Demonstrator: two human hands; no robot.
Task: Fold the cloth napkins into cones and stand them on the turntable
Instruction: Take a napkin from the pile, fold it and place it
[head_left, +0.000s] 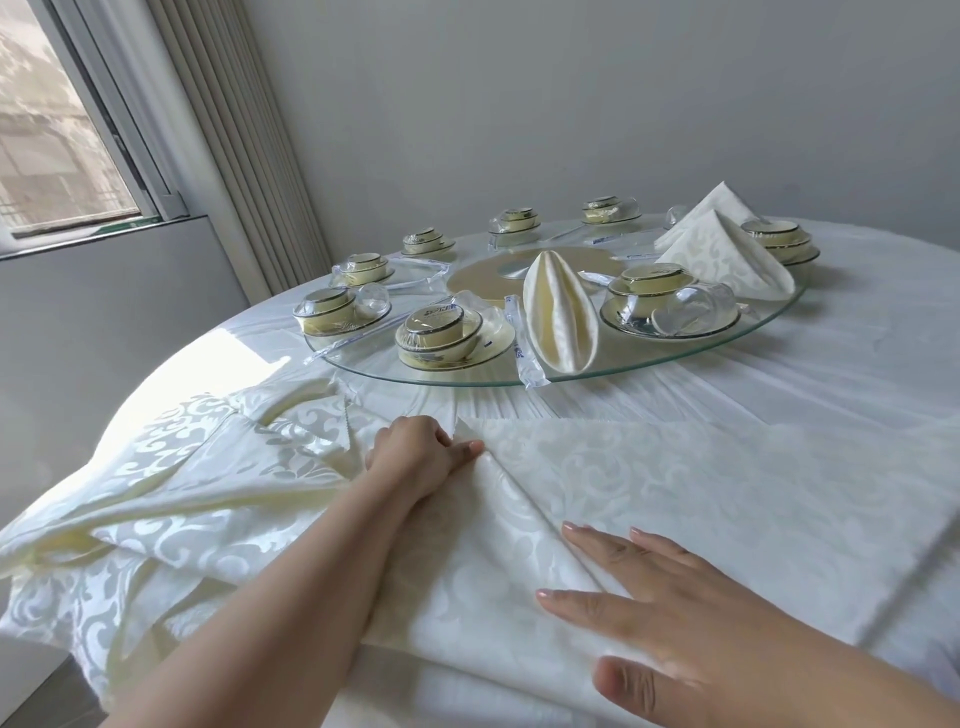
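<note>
1. A cream damask napkin (701, 499) lies spread on the near part of the round table, in front of the glass turntable (727, 343), with a diagonal fold running from its far left corner toward the near edge
2. The left hand (415, 457) pinches that far left corner, fingers curled shut on the fabric at the top of the fold
3. The right hand (691, 618) lies flat and open on the napkin, fingers spread, pressing down just beside the lower part of the fold
4. A heap of more patterned napkins (171, 493) lies crumpled to the left, touching the left forearm and hanging over the table's edge
5. On the turntable stands one rolled napkin cone (558, 314) near its front rim, leaning slightly; two pyramid-folded napkins (727, 249) stand at the far right, perhaps touching, though the angle makes that hard to tell
6. Plastic-wrapped bowl-and-plate sets (441, 335) ring the turntable, with wrapped chopsticks (524, 343) beside the cone
7. A white tablecloth (857, 374) covers the table; a window (57, 130) is at the upper left
</note>
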